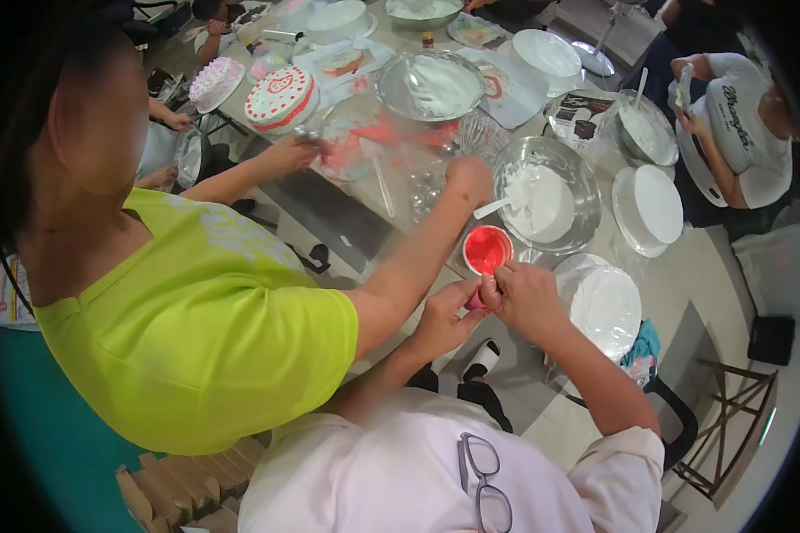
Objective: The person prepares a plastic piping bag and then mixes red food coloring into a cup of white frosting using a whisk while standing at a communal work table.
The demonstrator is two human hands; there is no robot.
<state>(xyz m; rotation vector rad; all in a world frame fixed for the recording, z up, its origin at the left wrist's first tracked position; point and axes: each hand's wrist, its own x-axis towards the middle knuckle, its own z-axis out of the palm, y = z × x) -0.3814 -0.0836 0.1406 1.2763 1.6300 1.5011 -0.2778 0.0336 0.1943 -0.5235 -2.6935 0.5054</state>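
My left hand (445, 320) holds a small pink-red object (476, 300), perhaps a small container or a piping bag's end; its kind is unclear. The fingers of my right hand (523, 296) pinch the top of the same object. Just beyond my hands stands a white tub of red icing (487, 248) at the table edge. Behind the tub, a large metal bowl (583, 180) holds white cream (547, 203) with a white spatula (492, 208) in it. To the right of my right hand lies a round white cake form (605, 308) with a shiny, plastic-like cover.
A person in a yellow-green shirt (200, 326) stands close on the left, arms over the table. A decorated white-and-red cake (280, 96), a cream bowl (430, 85), a whisk (483, 136) and a white round cake form (650, 208) stand beyond. Another person (740, 133) sits at the right.
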